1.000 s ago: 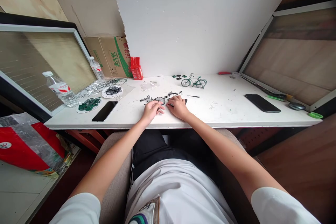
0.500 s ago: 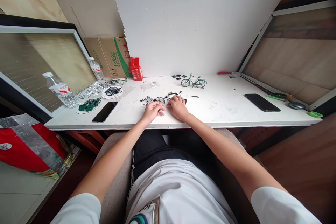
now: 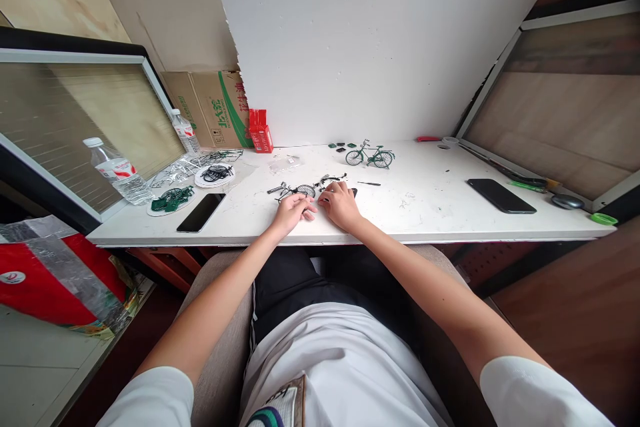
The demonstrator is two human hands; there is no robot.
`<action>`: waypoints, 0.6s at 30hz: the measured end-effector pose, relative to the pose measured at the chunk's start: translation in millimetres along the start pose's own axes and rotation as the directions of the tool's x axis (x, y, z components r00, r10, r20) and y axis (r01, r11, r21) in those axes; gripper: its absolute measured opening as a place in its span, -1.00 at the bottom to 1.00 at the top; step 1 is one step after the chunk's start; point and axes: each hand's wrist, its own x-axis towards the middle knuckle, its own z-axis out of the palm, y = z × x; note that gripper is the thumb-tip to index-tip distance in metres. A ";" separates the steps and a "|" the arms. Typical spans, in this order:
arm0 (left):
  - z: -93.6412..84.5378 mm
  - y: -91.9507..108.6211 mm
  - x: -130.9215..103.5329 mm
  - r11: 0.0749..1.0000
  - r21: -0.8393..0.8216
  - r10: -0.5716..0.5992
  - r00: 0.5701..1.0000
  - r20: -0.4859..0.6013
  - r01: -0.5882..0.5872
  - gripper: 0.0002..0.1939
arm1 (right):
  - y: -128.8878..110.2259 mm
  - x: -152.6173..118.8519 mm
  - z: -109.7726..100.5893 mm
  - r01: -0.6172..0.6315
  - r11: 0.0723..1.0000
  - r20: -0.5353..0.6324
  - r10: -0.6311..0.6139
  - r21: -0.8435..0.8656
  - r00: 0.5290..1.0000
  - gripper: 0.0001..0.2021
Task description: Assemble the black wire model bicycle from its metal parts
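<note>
My left hand [image 3: 293, 213] is at the table's front edge, fingers curled around a small dark piece too tiny to name. Just beyond it lie black model bicycle parts, among them a spoked wheel [image 3: 307, 191] and a thin frame-like part [image 3: 281, 187]. My right hand [image 3: 341, 205] rests on the tabletop beside it, fingers bent down and closed; what they grip is hidden. Small black parts [image 3: 330, 179] lie beyond those fingertips, and a dark object shows at the hand's right side. Farther back a green model bicycle [image 3: 370, 157] stands upright.
On the white table [image 3: 425, 213] are a phone [image 3: 201, 212] at left and another phone [image 3: 501, 195] at right. Plates of green parts [image 3: 173, 199] and black parts [image 3: 216, 173], water bottles [image 3: 120, 172] and a red box [image 3: 261, 131] stand left. A thin dark stick [image 3: 369, 183] lies right of my hands.
The whole view has shifted very slightly. Both hands keep nearly the same place and pose, and the parts on the table lie as before.
</note>
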 end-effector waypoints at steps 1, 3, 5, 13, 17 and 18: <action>-0.2 -0.4 0.0 1.000 0.001 0.001 1.000 0.002 -0.001 -0.71 | -0.4 0.3 -0.3 -0.002 1.000 0.009 0.002 -0.008 1.000 -0.74; -0.8 -1.3 0.2 1.000 0.004 0.004 1.000 0.004 -0.004 -0.71 | -1.2 1.1 -0.9 -0.005 1.000 0.034 0.006 -0.026 0.999 -0.75; -1.1 -1.9 0.3 1.000 0.006 0.005 1.000 0.005 -0.005 -0.72 | -1.7 2.0 -1.1 -0.004 0.999 0.057 0.007 -0.044 0.998 -0.75; 0.0 1.7 -1.3 1.000 0.008 -0.006 1.000 0.004 0.005 -0.73 | 2.5 4.0 2.3 -0.018 0.997 0.041 0.015 0.078 0.999 -0.80; 0.8 2.2 -1.1 1.000 0.012 -0.010 1.000 0.004 0.010 -0.75 | 4.6 4.7 1.2 0.009 0.980 -0.007 -0.008 0.199 1.000 -0.81; 1.2 2.1 -1.1 1.000 0.016 -0.008 1.000 0.007 0.008 -0.74 | 4.6 4.9 0.2 0.025 0.972 -0.035 -0.017 0.233 0.999 -0.81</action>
